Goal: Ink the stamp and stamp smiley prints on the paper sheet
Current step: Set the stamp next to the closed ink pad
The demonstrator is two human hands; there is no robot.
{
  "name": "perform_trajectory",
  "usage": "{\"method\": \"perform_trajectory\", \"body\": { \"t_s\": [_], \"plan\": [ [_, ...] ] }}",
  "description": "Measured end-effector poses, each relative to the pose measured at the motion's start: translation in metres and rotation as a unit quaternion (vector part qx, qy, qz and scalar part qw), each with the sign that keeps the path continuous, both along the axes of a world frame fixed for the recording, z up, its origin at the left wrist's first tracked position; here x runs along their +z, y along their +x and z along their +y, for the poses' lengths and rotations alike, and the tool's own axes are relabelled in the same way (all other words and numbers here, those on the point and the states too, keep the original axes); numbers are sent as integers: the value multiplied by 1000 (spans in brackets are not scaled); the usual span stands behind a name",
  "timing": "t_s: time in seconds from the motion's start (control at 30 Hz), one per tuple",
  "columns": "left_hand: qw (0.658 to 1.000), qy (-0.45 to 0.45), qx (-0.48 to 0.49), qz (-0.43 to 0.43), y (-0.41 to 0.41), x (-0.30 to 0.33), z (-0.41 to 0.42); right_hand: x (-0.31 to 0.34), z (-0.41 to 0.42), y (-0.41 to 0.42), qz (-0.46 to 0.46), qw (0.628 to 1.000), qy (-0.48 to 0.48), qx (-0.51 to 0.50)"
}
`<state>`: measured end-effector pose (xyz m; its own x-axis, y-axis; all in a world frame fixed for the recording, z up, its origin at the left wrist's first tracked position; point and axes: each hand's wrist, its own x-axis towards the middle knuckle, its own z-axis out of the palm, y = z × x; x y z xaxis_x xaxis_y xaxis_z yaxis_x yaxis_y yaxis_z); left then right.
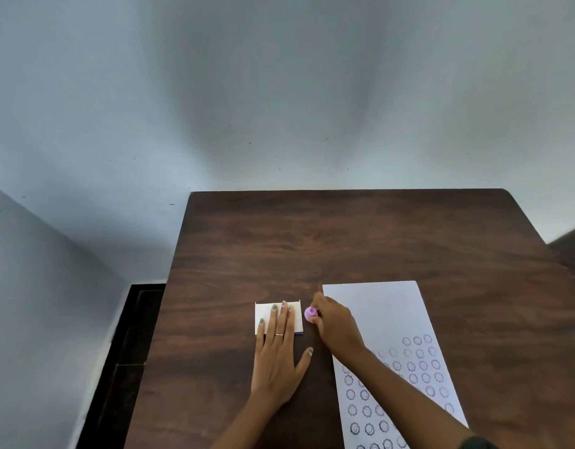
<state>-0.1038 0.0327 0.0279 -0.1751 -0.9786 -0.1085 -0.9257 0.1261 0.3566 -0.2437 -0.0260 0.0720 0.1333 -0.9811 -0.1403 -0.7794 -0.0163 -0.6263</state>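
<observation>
A small purple stamp (310, 314) is held in my right hand (336, 325), just right of a white ink pad box (263, 311) on the brown table (312, 241). My left hand (276, 354) lies flat with fingers spread, its fingertips resting on the box lid. The white paper sheet (377, 306) lies to the right, its near half covered with several rows of round smiley prints (422, 364); its far part is blank. My right forearm crosses the sheet's left side and hides some prints.
The table stands against a pale wall; its left edge drops to a dark floor strip (124, 367). A second dark surface (571, 251) shows at the right edge. Bare wood lies beyond the box and the sheet.
</observation>
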Motion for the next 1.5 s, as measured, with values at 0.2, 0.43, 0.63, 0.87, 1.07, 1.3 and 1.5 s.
{"method": "perform_trajectory", "body": {
  "t_s": [0.2, 0.43, 0.63, 0.87, 1.07, 1.3, 1.5],
  "plan": [
    [1000, 1, 3, 14, -1, 1, 0, -5, -4, -1, 6, 1000, 20, -12],
    [1000, 1, 9, -8, -3, 3, 0, -1, 1, -60, 39, 994, -88, -59],
    [1000, -3, 25, -4, -7, 7, -1, -28, 41, -103, 181, 980, -71, -41],
    [999, -11, 36, 6, -9, 4, 2, -47, 63, -93, 204, 977, -31, -52],
    [999, -16, 47, 14, -11, 2, 2, -50, 52, -88, 213, 976, -32, -38],
    [999, -14, 45, 13, -11, 0, 2, -57, 54, -90, 215, 975, -31, -36],
    [999, -15, 44, 10, -10, 0, 2, -57, 55, -90, 209, 977, -35, -38]
  ]
}}
